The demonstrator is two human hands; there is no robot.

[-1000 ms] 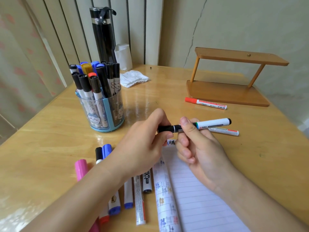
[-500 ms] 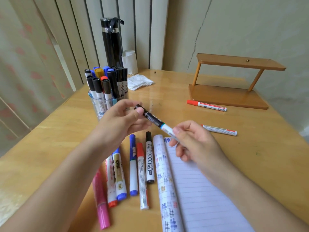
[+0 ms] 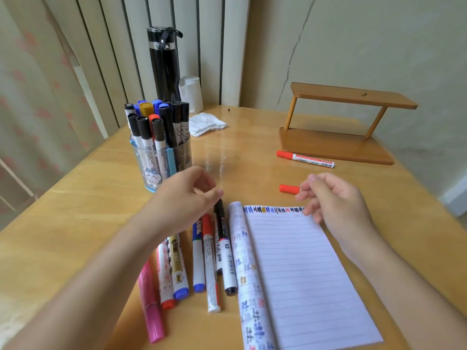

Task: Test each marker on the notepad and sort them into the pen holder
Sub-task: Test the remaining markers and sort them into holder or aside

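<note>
Left hand (image 3: pixel 187 198) hovers over row of loose markers (image 3: pixel 202 261) lying on pale wooden table (image 3: pixel 75 223), fingers loosely curled, nothing held. Right hand (image 3: pixel 336 200) at red-capped white marker (image 3: pixel 289 188) just beyond lined paper notepad (image 3: pixel 298 274); fingertips meet its barrel, grasp or mere touch not discernible. Clear plastic pen holder (image 3: pixel 151 173), packed with upright markers, stands behind left hand
</note>
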